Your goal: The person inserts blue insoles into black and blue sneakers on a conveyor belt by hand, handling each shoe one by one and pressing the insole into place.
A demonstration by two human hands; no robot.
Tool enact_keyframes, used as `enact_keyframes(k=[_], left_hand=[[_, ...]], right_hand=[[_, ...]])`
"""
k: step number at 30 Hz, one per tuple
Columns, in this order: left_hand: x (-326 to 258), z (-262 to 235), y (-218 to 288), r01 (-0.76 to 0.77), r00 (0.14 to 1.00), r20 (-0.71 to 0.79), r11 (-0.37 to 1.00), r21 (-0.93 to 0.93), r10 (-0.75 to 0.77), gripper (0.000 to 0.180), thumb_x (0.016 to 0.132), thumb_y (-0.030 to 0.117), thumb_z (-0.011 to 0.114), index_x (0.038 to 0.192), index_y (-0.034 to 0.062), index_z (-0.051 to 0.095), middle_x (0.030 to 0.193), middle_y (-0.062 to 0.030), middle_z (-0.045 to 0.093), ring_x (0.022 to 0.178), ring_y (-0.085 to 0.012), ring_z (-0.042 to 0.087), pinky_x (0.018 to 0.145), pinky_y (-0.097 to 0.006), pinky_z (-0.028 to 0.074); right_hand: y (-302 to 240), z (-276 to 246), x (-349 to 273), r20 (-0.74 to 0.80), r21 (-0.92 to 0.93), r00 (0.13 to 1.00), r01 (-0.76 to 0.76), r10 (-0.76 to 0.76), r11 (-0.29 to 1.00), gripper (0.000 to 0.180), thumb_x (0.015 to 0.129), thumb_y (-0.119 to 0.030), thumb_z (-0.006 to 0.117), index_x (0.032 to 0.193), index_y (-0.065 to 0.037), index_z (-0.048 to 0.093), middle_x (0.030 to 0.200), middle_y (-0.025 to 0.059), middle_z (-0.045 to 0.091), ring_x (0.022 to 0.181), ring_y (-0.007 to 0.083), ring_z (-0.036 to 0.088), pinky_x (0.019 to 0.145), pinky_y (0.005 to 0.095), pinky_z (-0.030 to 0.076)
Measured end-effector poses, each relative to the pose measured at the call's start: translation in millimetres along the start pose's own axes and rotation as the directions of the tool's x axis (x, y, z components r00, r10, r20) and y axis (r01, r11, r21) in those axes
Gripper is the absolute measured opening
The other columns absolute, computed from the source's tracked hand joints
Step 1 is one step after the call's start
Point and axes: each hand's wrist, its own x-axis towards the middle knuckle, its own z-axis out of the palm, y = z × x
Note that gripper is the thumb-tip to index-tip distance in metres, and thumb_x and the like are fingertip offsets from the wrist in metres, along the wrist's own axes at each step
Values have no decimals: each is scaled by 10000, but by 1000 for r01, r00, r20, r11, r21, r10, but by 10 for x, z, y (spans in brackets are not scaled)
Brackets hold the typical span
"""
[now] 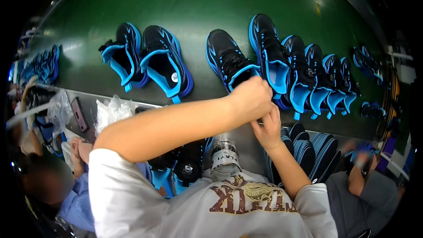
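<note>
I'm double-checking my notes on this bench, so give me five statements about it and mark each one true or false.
1. The shoes nearest the hands are black and blue. True.
2. The left hand and right hand are close together. True.
3. The phone lies inside a shoe. False: it lies on the metal ledge, toward the left.
4. The insoles are stacked left of the clear bottle. False: they are to its right.
5. The table top is green. True.
</note>
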Motion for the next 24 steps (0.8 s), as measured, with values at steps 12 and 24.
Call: enact_keyframes(k=[12,24], left_hand=[[157,681,-309,-17,925,379,997,74,-12,182,731,203,513,753,94,656,797,-40,638,784,-192,601,670,-338,432],[163,565,-264,14,929,367,996,89,-46,160,708,182,528,739,80,647,785,-60,626,742,-209,591,660,-322,436]], right_hand=[[202,24,-25,37,20,996,86,-86,996,274,606,-21,719,814,-42,542,833,79,530,789,255,510,679,341,395],[200,0,-18,15,31,997,75,-76,997,236,620,-42,708,809,-16,569,835,79,521,788,276,505,662,354,415]])
